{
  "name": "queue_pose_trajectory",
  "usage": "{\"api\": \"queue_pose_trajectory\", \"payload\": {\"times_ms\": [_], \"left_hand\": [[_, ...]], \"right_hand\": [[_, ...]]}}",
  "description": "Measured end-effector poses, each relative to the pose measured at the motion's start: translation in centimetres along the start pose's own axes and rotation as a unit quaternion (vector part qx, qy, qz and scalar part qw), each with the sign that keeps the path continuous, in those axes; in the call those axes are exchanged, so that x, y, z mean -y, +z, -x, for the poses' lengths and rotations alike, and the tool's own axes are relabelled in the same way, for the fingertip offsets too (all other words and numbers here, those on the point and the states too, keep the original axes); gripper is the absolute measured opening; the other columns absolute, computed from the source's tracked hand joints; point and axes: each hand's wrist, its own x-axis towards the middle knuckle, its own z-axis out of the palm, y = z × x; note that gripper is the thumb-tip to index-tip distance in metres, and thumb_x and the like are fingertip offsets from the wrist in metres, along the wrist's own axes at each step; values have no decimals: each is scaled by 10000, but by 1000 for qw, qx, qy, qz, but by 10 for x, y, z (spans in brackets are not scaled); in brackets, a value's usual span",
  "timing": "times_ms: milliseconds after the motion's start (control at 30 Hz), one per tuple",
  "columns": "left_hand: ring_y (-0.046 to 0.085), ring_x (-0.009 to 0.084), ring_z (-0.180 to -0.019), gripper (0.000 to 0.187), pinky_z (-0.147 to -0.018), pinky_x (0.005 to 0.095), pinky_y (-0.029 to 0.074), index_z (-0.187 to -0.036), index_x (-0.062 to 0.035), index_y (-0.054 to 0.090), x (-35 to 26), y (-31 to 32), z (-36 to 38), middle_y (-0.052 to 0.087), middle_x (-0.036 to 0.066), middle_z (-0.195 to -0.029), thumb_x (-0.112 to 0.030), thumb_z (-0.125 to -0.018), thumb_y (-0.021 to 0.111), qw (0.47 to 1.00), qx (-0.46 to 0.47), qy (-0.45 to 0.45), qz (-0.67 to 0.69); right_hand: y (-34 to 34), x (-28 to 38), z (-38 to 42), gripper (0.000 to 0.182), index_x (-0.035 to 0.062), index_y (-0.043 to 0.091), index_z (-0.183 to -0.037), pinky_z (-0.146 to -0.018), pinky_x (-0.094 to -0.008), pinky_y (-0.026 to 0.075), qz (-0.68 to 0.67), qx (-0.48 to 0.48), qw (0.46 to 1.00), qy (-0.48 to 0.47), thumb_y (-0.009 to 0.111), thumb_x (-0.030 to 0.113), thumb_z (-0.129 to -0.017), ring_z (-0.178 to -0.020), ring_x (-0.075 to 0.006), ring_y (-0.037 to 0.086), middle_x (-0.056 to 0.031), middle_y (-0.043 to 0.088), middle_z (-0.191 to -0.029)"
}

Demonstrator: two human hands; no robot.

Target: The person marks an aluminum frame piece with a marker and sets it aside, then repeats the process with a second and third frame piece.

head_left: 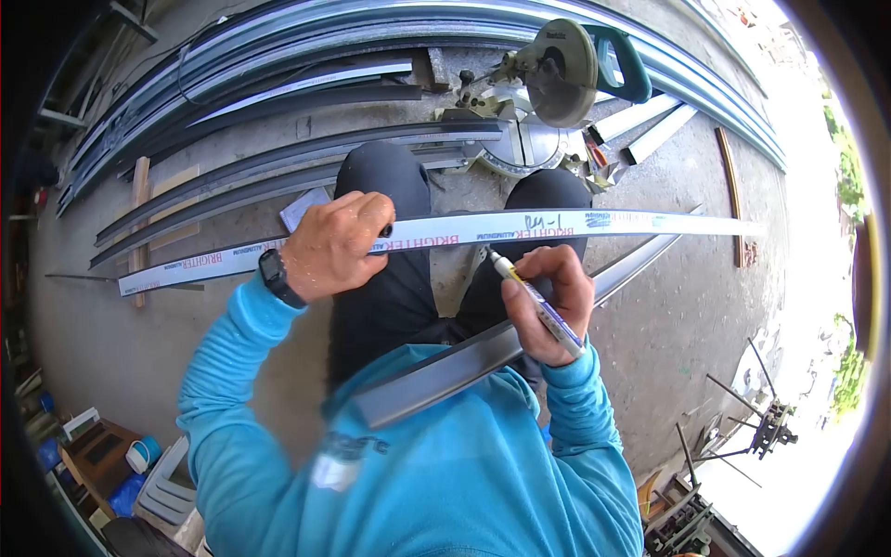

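Note:
A long aluminium profile [436, 232] with white protective film and red "BRIGHTER" lettering lies across my knees. Handwritten black marks and a scribbled patch show on its film. My left hand [336, 243], with a dark watch on the wrist, is closed over the profile. A small black piece, which looks like a marker cap [388, 229], pokes out between its fingers. My right hand [555, 302] pinches a white paint marker [538, 304], its tip close to the profile's lower edge; contact cannot be made out. Under the right hand a grey metal profile [445, 373] slants across my lap.
Beyond my knees stands a mitre saw [557, 79] with a green handle. Long dark profiles [306, 158] lie to its left, and short rectangular tubes [659, 135] to its right. A wooden strip [729, 195] rests on the concrete floor. Behind me at left is a grey plastic chair [172, 487].

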Motion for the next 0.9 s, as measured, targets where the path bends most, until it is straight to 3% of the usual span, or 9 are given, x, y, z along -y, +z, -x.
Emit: {"api": "queue_pose_trajectory", "payload": {"times_ms": [133, 533, 667, 767, 900], "left_hand": [[650, 328, -807, 491, -610, 439, 494, -972, -53, 514, -9, 10, -13, 580, 107, -862, 3, -642, 873, 998, -33, 50, -2], [642, 325, -800, 504, -643, 443, 509, -974, -47, 510, -6, 19, -10, 570, 108, -859, 16, -640, 882, 998, -52, 37, 3], [641, 328, -810, 486, -661, 442, 515, -963, -40, 514, -8, 20, -10, 568, 111, -867, 25, -644, 875, 998, -50, 32, 10], [642, 335, -820, 474, -675, 447, 517, -954, -37, 514, -7, 19, -7, 568, 118, -874, 30, -647, 869, 999, -46, 20, 7], [643, 359, -836, 469, -692, 462, 508, -956, -36, 508, 5, 7, 8, 575, 132, -890, 42, -653, 857, 999, -33, 7, -4]], "right_hand": [[-1, -3, -6, 146, 1, 641, -881, -660, -338, 506, 63, -7, 998, 20, 782, 36, -863, -681, -197, 623, -95, 679, -759], [14, -16, -25, 178, 42, 619, -820, -642, -380, 472, 83, -13, 996, -6, 795, 28, -836, -623, -270, 609, -96, 655, -702], [20, -10, -24, 185, 56, 613, -831, -674, -394, 445, 121, 23, 989, -80, 797, 47, -830, -607, -288, 589, -82, 616, -672], [9, -10, -15, 178, 45, 611, -837, -680, -381, 458, 111, -11, 991, -69, 788, 32, -844, -608, -262, 596, -76, 624, -677], [-39, -12, -2, 142, 18, 623, -907, -640, -265, 470, 95, -111, 988, 58, 755, 69, -916, -693, -85, 588, -34, 645, -737]]}}
